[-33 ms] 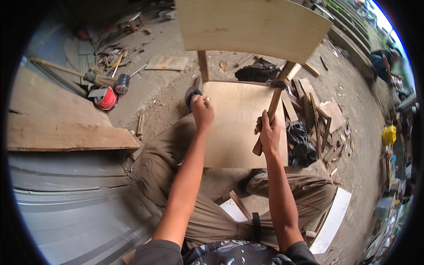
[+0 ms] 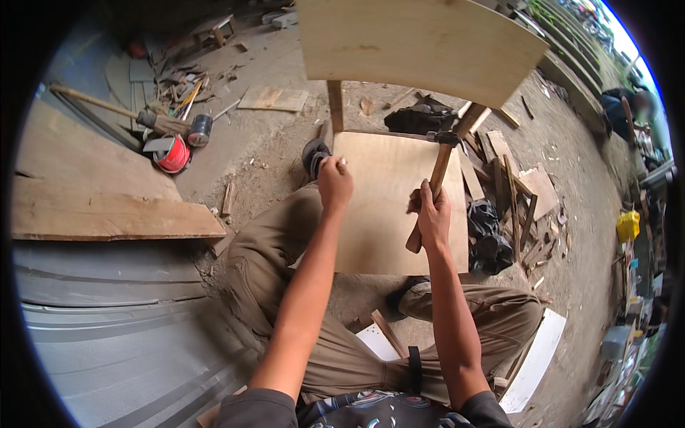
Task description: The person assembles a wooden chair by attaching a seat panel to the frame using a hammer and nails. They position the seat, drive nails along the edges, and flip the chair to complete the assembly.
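Observation:
A wooden chair stands between my legs, with a pale plywood seat (image 2: 385, 207) and a wide plywood backrest (image 2: 421, 46) at its far side. My right hand (image 2: 434, 215) grips a hammer (image 2: 441, 167) by its wooden handle, above the right part of the seat. The hammer's dark metal head points away from me, near the seat's far right corner. My left hand (image 2: 335, 184) is closed above the seat's left edge, fingers pressed together. Whatever it may pinch is too small to make out.
Wood scraps (image 2: 510, 185) and black plastic bags (image 2: 489, 239) lie right of the chair. To the left are a thick plank (image 2: 107, 210), a red bucket (image 2: 171, 155) and a long-handled mallet (image 2: 168, 125). Another person (image 2: 621, 114) is at the far right.
The view has shifted slightly, so the chair appears a little further right. Against the seat, the hammer and my right hand have moved slightly left. Both hands remain closed.

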The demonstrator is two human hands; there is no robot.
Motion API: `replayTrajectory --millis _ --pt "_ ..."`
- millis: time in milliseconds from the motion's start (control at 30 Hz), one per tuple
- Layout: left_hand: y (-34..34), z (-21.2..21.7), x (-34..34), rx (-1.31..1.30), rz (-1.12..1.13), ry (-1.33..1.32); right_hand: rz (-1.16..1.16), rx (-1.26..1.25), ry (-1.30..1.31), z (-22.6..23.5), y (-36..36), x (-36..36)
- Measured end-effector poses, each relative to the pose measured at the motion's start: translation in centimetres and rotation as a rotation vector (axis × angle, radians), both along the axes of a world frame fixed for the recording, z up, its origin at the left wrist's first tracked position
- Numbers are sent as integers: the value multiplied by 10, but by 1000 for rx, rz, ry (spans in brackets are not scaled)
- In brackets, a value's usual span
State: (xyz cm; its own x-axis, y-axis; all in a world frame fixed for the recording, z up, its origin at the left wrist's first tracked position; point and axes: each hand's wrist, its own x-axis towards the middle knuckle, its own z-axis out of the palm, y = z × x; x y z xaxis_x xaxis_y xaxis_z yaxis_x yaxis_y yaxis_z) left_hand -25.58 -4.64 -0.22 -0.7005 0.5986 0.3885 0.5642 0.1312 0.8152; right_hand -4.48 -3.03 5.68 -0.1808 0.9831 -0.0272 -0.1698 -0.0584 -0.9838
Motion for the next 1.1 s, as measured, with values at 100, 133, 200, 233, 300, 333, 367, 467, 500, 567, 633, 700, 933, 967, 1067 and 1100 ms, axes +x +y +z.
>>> replayTrajectory --millis 100,133,200,233,300,333,367,467,500,567,633,700,933,967,1067,1100 --pt "-12 -7 11 87 112 -38 29 151 -109 -19 7 -32" --pt "-18 -10 14 91 117 -78 32 275 -188 -31 18 -38" --pt "-25 -5 12 115 141 -138 89 369 -475 -16 19 -52" --pt "-29 -4 11 105 160 -152 147 348 -533 -6 16 -61" --pt "-24 1 15 101 155 -180 218 312 -655 4 20 -69" --pt "-24 3 16 66 160 -191 239 361 -719 -3 24 -70" --pt "-24 4 15 79 178 -220 250 370 -724 -7 25 -73" --pt "-22 5 13 136 219 -278 273 393 -753 -11 29 -77" --pt "-21 4 12 166 228 -277 279 385 -754 -13 30 -78" --pt "-18 0 9 246 237 -292 291 372 -752 -13 30 -78" --pt "-16 -4 7 345 236 -320 317 346 -743 -7 28 -77" --pt "-19 5 9 186 138 -289 319 341 -721 -10 29 -71" --pt "-8 -10 -4 87 41 84 264 480 -682 -40 35 -74" --pt "-8 -14 -5 35 43 123 249 525 -625 -45 36 -75" --pt "-7 -11 1 15 -5 150 236 419 -527 -46 42 -69" --pt "-9 -4 7 6 -23 150 214 404 -515 -46 43 -61"
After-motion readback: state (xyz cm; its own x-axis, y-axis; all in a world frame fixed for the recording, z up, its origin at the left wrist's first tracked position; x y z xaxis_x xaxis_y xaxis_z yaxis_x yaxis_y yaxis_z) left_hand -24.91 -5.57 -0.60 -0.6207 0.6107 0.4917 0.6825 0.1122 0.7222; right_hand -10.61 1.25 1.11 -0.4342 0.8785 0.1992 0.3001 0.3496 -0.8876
